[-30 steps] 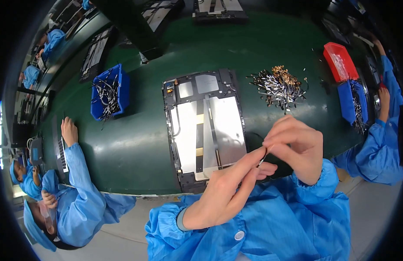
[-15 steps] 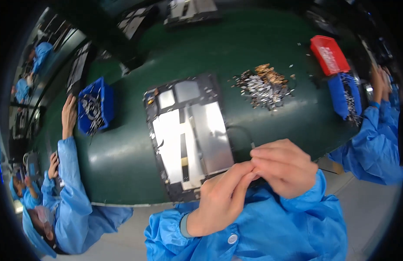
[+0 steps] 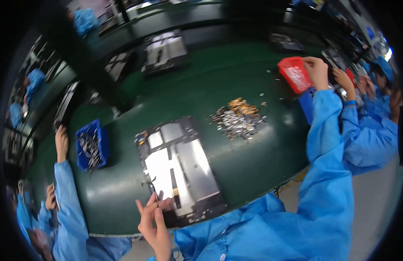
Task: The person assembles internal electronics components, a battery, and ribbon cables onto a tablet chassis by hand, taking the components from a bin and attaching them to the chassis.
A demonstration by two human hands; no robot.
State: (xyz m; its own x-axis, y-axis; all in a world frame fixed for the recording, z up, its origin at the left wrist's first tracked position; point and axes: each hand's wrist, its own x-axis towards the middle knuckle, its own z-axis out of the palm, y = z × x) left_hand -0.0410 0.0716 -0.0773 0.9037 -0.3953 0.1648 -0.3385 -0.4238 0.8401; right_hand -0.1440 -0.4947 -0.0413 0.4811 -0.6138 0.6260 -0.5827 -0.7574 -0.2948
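Note:
In front of me on the green table lies a flat black device (image 3: 212,198), like an opened tablet, with silver plates inside. Over its near left edge, my left hand (image 3: 155,224) pinches a thin dark cable-like strip (image 3: 153,187) between its fingers. My right arm stretches far out to the right. At its end, my right hand (image 3: 317,71) has its fingertips pressed together at the right rim of a red bin (image 3: 293,65) holding small pale pieces. Whatever those fingertips hold is too small or hidden to make out.
A heap of small silver and copper-coloured parts (image 3: 240,119) lies right of the device. On the left stands a blue bin (image 3: 103,143) of dark strips, near a co-worker's hand (image 3: 61,141). Another blue bin (image 3: 306,106) is partly behind my right sleeve. More devices (image 3: 166,50) lie farther back.
My hands, earlier together at the table's near edge, have parted. The right has reached out to the red bin; the left has moved left over the device with the strip. The view has shifted too.

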